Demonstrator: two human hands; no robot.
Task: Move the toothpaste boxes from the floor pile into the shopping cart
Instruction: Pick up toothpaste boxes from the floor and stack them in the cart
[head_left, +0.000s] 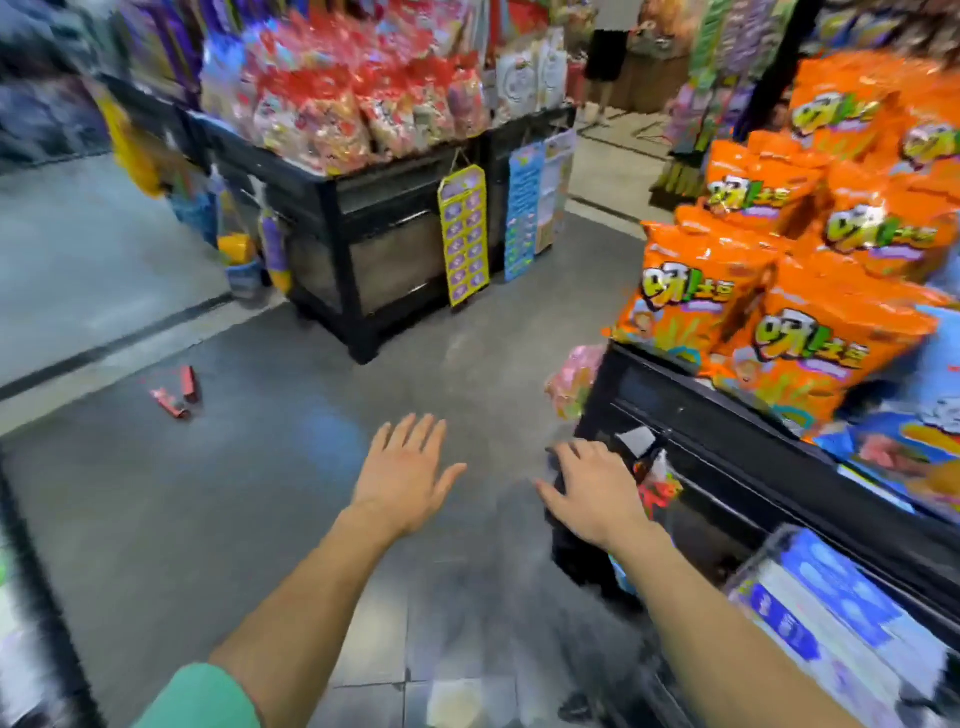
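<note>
My left hand (402, 470) spreads flat and empty; my right hand (592, 488) rests open-fingered on something dark. Two red toothpaste boxes (176, 392) lie far left of my fingers.

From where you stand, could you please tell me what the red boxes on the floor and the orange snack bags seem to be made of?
The red boxes look like thin printed cardboard: flat faces and straight edges, though blur leaves the finish open. The orange snack bags appear to be glossy plastic film: puffed, creased, with bright highlights.
</note>
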